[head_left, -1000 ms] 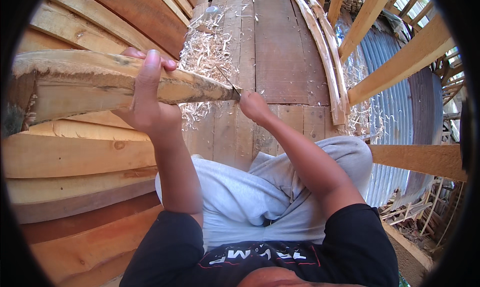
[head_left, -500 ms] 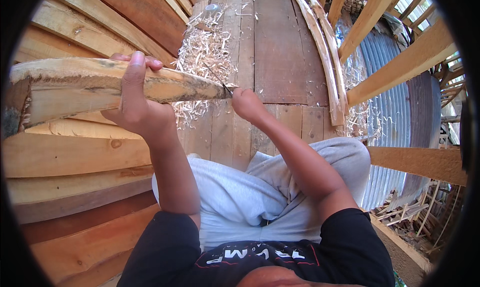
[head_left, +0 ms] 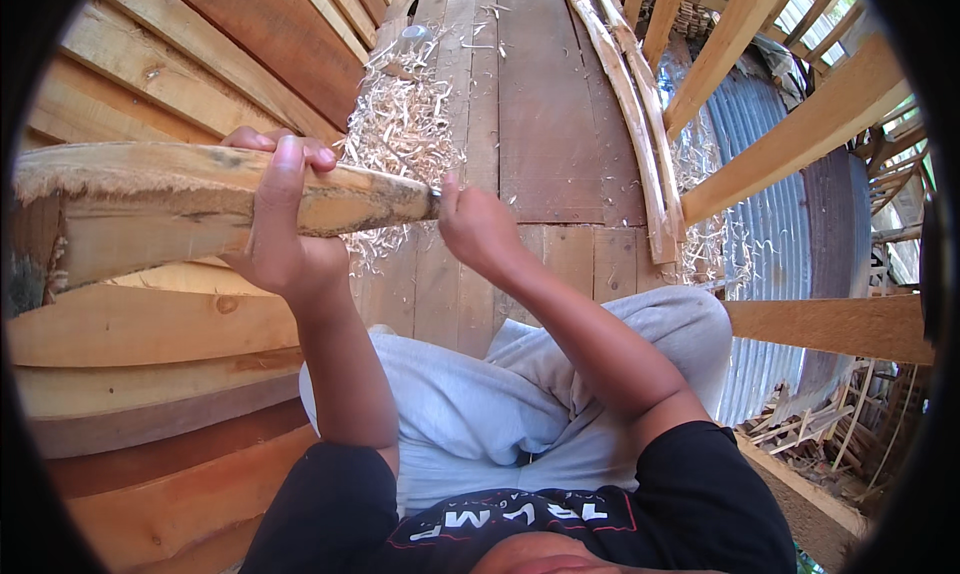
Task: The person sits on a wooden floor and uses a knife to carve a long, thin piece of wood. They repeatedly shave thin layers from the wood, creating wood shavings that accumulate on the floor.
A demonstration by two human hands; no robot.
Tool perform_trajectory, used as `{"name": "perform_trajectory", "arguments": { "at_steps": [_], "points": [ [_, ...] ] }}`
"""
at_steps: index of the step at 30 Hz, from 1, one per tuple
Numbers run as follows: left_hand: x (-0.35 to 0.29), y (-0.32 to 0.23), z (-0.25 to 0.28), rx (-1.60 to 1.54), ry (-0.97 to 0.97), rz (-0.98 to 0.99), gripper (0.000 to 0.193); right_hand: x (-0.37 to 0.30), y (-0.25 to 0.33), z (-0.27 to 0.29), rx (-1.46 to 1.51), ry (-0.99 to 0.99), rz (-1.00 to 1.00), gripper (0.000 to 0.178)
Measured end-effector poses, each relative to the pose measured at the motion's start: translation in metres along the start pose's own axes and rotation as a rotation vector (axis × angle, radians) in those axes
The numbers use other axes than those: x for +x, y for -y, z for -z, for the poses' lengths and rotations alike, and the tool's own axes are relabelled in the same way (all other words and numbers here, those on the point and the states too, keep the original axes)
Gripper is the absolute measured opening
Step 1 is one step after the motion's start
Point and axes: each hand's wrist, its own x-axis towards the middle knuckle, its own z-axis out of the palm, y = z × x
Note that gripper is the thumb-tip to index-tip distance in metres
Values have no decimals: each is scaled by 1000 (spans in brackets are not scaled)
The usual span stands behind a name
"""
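A long, thick piece of pale timber (head_left: 150,224) with dark streaks and a rough-hewn, bark-edged top reaches in from the left and narrows toward the middle. My left hand (head_left: 285,219) is closed round it, thumb across the near face and fingertips over the far edge. At the narrow end my right hand (head_left: 480,224) is held in a fist round what looks like a knife (head_left: 436,192). Only a bit of its thin, dark blade shows against the wood tip; its handle is hidden in the fist.
Curly wood shavings (head_left: 400,114) are heaped on the plank floor (head_left: 550,124) beyond the timber. Stacked boards (head_left: 150,319) line the left side. Two peeled poles (head_left: 635,124) lie at the right, beside slanted posts (head_left: 790,124) and corrugated sheet metal (head_left: 765,214).
My right hand has shifted left, closer along the timber's narrow end, and its blade is now mostly out of sight. The timber appears slightly lower in view. My left hand keeps its hold.
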Motion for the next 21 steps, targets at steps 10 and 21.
{"name": "perform_trajectory", "arguments": {
  "at_steps": [10, 21],
  "points": [
    [6, -3, -3, 12, 14, 39, 21, 23, -53, -15, -44, 59, -130, 53],
    [8, 0, -2, -27, -34, 40, 20, 28, -74, -24, -65, 15, -54, 59]
  ]
}}
